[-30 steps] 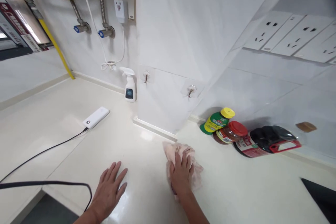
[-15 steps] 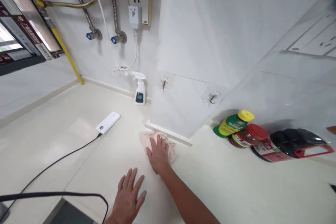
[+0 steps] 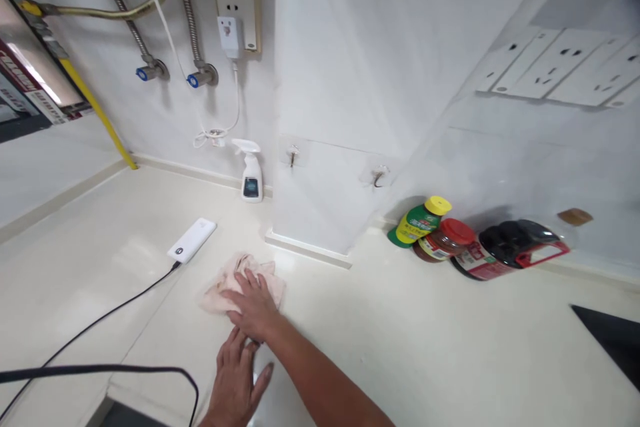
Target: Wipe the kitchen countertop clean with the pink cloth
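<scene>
A pale pink cloth lies crumpled on the light countertop, left of the wall corner's base. My right hand presses on it from above, fingers spread over the fabric; part of the cloth is hidden beneath the palm. Just below, my left hand rests on or close over the counter, its fingers stretched out and the thumb apart. Its fingertips meet or pass under the right hand's edge; I cannot tell which. A white power bank with a black cable lies to the left of the cloth.
A white spray bottle stands against the back wall. On the right are a green-yellow bottle, a red-lidded jar and a large dark bottle. A thick black cable crosses at lower left. A dark panel shows at the right edge.
My right hand and the cloth have moved left and slightly toward me, away from the wall corner. The hands are now close together. The view has turned somewhat right.
</scene>
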